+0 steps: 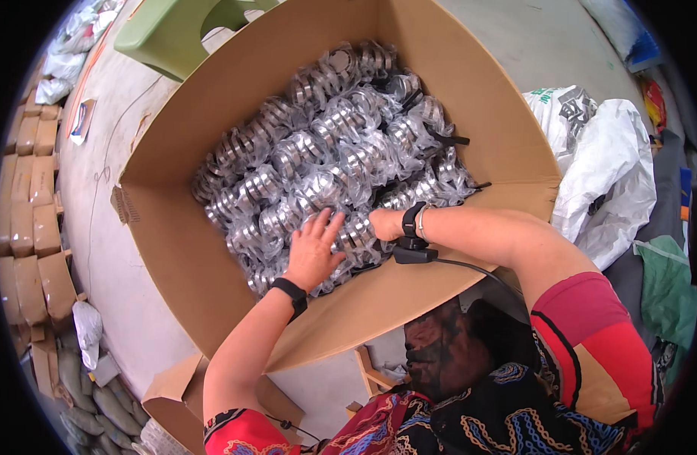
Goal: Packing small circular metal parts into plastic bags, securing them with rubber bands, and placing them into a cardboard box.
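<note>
Both my arms reach into a large open cardboard box (470,83). Inside, rows of shiny round metal parts (341,121), wrapped in clear plastic, lie packed side by side; their exact kind is hard to make out. My left hand (316,252) lies over the near rows with its fingers spread, holding nothing. Close to the right of it, my right hand (385,224) points down at a wrapped stack of the metal parts (356,233), and its fingers are mostly hidden. A few black strips (448,139) stick out among the wrapped parts on the right side.
A green plastic stool (163,34) stands beyond the box at the far left. Stacked cartons (41,186) line the left side, with grey-green sacks (109,413) below. White plastic bags (610,174) lie to the right. A cable (477,269) trails from my right wrist.
</note>
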Action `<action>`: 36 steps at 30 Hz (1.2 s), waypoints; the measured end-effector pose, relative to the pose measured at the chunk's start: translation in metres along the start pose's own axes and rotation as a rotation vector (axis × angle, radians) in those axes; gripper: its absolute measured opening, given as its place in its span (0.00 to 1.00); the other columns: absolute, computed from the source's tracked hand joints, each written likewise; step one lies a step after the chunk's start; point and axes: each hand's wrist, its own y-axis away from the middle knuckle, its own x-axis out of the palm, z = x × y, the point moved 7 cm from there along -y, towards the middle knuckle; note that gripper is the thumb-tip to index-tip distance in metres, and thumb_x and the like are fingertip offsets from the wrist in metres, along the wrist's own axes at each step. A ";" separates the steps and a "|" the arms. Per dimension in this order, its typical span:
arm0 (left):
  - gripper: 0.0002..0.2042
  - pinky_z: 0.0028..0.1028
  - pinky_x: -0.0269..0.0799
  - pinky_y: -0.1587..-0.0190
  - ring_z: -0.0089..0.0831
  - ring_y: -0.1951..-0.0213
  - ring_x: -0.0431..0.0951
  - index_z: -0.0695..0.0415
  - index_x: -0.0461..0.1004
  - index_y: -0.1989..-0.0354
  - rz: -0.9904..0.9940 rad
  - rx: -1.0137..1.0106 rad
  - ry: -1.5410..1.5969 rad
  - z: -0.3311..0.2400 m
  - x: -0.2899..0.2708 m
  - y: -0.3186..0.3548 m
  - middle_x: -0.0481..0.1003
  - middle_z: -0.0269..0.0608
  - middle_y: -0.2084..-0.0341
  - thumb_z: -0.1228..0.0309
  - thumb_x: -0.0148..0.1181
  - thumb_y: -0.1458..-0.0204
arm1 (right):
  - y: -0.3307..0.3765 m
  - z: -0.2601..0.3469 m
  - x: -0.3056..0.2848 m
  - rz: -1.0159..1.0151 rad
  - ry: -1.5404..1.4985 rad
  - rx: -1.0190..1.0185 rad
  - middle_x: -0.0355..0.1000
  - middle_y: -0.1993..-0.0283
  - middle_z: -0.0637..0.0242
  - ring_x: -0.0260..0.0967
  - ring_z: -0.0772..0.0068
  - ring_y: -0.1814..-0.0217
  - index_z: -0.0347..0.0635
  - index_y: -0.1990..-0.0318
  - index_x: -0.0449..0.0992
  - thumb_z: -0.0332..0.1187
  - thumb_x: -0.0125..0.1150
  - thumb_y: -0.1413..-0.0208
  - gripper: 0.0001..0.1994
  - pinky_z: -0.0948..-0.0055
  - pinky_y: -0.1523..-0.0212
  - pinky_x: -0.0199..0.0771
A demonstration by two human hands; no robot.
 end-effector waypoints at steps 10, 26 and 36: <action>0.38 0.48 0.59 0.44 0.48 0.34 0.55 0.58 0.50 0.32 0.047 0.282 -0.127 -0.036 0.066 -0.036 0.52 0.45 0.33 0.58 0.60 0.49 | 0.011 -0.010 0.008 -0.045 -0.665 0.029 0.76 0.60 0.48 0.75 0.50 0.58 0.33 0.56 0.77 0.27 0.57 0.57 0.17 0.60 0.60 0.74; 0.32 0.45 0.59 0.40 0.51 0.39 0.61 0.61 0.61 0.40 -0.029 0.322 0.066 -0.065 0.006 -0.049 0.60 0.54 0.39 0.58 0.61 0.50 | 0.158 -0.026 -0.186 -0.805 -0.463 -0.222 0.73 0.80 0.50 0.73 0.54 0.77 0.38 0.81 0.78 0.34 0.58 0.63 0.09 0.62 0.74 0.72; 0.23 0.39 0.68 0.49 0.44 0.48 0.71 0.64 0.61 0.39 -0.269 0.058 1.039 -0.116 -0.166 0.069 0.69 0.52 0.47 0.60 0.41 0.37 | 0.400 0.104 -0.206 -1.132 -1.418 -0.453 0.72 0.78 0.60 0.72 0.72 0.78 0.28 0.68 0.71 0.22 0.52 0.51 0.05 0.73 0.78 0.72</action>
